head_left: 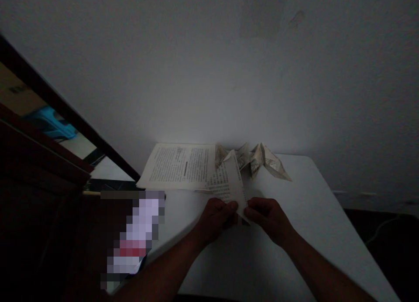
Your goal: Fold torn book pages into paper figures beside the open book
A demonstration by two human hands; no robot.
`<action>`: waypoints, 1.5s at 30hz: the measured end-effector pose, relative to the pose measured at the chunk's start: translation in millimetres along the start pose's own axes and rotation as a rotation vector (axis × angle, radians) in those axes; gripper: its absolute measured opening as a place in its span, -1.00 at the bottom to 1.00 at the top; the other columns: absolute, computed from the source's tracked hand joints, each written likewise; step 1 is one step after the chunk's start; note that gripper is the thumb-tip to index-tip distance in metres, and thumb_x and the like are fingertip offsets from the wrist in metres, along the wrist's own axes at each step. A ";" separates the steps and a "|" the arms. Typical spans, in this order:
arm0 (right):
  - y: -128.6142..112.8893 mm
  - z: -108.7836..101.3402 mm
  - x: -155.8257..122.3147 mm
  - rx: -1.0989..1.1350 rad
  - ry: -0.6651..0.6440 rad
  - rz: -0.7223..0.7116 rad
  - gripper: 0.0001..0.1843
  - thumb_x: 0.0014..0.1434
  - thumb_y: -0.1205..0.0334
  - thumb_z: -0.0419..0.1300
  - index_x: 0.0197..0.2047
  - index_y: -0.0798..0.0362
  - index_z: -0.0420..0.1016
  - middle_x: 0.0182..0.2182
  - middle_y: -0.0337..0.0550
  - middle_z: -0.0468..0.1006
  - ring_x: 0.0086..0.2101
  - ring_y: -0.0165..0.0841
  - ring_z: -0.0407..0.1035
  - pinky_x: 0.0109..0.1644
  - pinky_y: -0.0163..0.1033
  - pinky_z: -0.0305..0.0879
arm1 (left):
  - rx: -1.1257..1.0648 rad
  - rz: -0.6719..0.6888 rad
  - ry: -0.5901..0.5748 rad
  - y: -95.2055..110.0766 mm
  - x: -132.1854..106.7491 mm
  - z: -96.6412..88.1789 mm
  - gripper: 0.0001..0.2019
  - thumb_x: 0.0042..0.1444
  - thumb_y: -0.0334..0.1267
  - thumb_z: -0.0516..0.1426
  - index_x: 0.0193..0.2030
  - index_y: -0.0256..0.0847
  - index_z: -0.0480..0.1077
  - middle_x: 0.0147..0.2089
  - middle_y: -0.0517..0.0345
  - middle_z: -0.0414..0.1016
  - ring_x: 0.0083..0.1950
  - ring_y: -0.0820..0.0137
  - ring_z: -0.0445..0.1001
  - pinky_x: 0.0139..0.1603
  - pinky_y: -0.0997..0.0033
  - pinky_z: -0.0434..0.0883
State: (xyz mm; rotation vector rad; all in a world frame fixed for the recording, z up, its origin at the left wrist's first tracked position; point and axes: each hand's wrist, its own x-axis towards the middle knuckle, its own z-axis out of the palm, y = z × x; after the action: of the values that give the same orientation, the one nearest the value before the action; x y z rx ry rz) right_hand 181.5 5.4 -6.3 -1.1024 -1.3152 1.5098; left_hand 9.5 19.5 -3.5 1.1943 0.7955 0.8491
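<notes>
A folded sheet of printed paper point(231, 180) is held up between my two hands above the white table. My left hand point(218, 217) pinches its lower left part, thumb on the front face. On the lower right edge, my right hand point(266, 214) grips the same paper between thumb and fingers. The sheet narrows to a point at the top, and a small dark tip shows below the hands. Just behind it stand folded paper shapes point(262, 158), made of similar printed pages; the held paper partly hides one of them.
Printed pages point(178, 166) lie at the table's back left against the wall point(209, 75). A blurred-out bright device point(140, 228) is at the left edge of the white table point(281, 267). Further left are a dark wooden frame point(65, 105) and a blue object point(54, 123).
</notes>
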 end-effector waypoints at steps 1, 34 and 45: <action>0.8 0.0 0.1 -0.005 -0.001 0.002 -0.71 -0.01 0.03 0.28 -0.53 0.09 0.45 -0.62 -0.27 0.45 -0.56 -0.44 0.31 -0.44 -0.32 0.24 | 0.005 -0.003 -0.003 -0.3 -0.2 -0.4 -0.42 0.08 0.09 0.07 -0.79 -0.28 0.15 -0.79 0.32 0.00 -0.72 0.64 -0.06 -0.66 0.52 -0.11; -7.2 10.1 -3.7 -0.806 0.144 -0.821 -0.89 0.03 0.40 0.16 -0.40 0.00 0.47 -0.60 -0.20 0.47 -0.56 -0.38 0.32 -0.47 -0.26 0.23 | 0.417 0.320 0.332 -0.6 -2.9 1.3 -0.37 -0.10 -0.17 0.28 0.08 -0.13 0.09 0.07 -0.03 0.24 -0.11 0.31 0.36 -0.35 0.46 0.41; -15.6 10.6 -5.0 -0.683 0.142 -0.783 -0.93 0.05 0.39 0.19 -0.41 0.03 0.42 -0.58 -0.18 0.45 -0.54 -0.39 0.32 -0.48 -0.27 0.25 | 0.342 0.298 0.259 3.7 -3.7 2.9 -0.44 -0.04 -0.14 0.23 0.07 -0.15 0.10 0.04 -0.02 0.25 -0.08 0.29 0.35 -0.32 0.44 0.41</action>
State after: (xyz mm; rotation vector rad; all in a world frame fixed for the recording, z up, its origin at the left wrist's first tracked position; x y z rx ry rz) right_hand 173.3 -0.5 10.4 -0.8803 -1.9178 0.4024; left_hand 9.8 15.5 0.9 1.5513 1.0169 1.1607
